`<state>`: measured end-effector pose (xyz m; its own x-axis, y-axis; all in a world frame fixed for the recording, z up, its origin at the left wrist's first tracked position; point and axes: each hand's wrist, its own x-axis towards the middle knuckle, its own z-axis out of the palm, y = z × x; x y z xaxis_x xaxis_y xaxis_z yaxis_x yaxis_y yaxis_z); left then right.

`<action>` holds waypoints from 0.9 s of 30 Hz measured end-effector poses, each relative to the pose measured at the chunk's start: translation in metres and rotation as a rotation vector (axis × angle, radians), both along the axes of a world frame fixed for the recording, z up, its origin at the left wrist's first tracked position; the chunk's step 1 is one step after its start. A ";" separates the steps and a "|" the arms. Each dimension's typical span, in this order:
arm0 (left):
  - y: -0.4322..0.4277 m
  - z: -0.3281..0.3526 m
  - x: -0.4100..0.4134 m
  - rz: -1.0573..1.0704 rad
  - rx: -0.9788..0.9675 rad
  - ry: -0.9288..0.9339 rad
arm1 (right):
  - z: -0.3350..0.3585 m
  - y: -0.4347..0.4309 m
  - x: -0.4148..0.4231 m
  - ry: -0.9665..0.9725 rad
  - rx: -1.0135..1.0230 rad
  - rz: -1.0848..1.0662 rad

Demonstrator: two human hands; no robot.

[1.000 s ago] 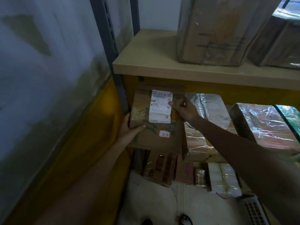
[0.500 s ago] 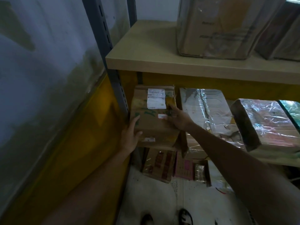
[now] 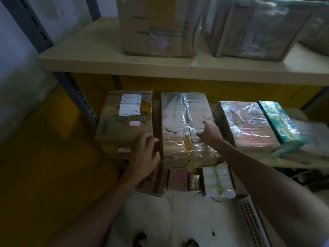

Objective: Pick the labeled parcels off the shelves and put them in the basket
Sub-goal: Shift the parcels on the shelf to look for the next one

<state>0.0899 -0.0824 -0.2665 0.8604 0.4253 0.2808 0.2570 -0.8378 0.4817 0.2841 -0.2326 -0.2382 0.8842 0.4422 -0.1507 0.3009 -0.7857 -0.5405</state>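
A brown cardboard parcel (image 3: 124,125) with a white label lies flat at the left end of the middle shelf (image 3: 293,163). My left hand (image 3: 145,155) hovers at its front right corner, its loosely bent fingertips at the gap beside the neighbouring tape-wrapped box (image 3: 185,125). My right hand (image 3: 208,131) rests on top of that wrapped box near its right edge, fingers spread. Neither hand holds anything. A corner of the white perforated basket (image 3: 252,223) shows on the floor at the lower right.
More film-wrapped boxes (image 3: 247,125) and a green pack (image 3: 279,122) lie to the right on the same shelf. Two large cartons (image 3: 156,27) stand on the upper shelf. Small packs (image 3: 219,180) sit on the floor underneath. A grey upright post (image 3: 78,98) stands at the left.
The labelled parcel, held up in both hands before, now lies flat on the shelf. Both hands have let go of it and shifted right to the tape-wrapped box.
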 end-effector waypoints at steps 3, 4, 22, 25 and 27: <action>-0.026 -0.015 0.008 0.076 -0.065 -0.055 | -0.015 -0.043 0.013 0.029 -0.046 0.018; -0.033 -0.021 0.009 0.080 -0.045 -0.057 | -0.020 -0.050 0.015 0.001 -0.052 0.040; -0.083 0.022 0.040 0.647 -0.448 -0.378 | 0.040 -0.065 0.017 -0.065 0.269 0.171; -0.082 0.048 0.046 0.584 -0.452 -0.440 | 0.065 -0.069 0.026 -0.054 0.442 0.111; -0.082 0.060 0.048 0.562 -0.480 -0.503 | 0.078 -0.077 0.027 -0.035 0.502 0.169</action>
<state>0.1378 -0.1648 -0.2062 0.3123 0.9160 0.2518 0.2327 -0.3307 0.9146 0.3109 -0.3095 -0.1604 0.7950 0.5892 0.1443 0.4255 -0.3723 -0.8248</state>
